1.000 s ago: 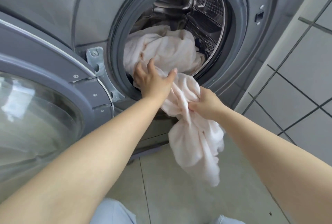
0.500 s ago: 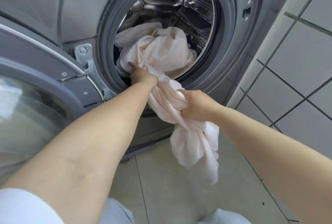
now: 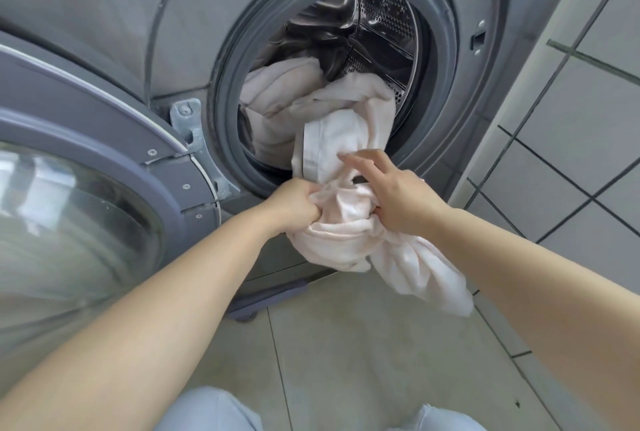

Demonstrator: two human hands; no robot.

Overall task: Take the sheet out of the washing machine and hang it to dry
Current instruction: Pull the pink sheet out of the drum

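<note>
Floor [image 3: 363, 354]: tiled; keep the wet cloth off it.
Left hand [image 3: 294, 204]: fist clamped on a bunch of sheet.
Right hand [image 3: 391, 195]: fingers spread and straight, resting on the cloth; no grip visible.
Sheet [image 3: 346, 140]: pale, half out over the door rim, one tail hanging low, the rest in the drum [image 3: 377, 25].
Advice: gather hand over hand, lifting the tail.

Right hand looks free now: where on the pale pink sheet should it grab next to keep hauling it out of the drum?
Probably the folded band of the pale pink sheet draped over the grey door seal, coming from the front and right. It is nearest the right hand, while the left hand grips the bunch below.
</note>
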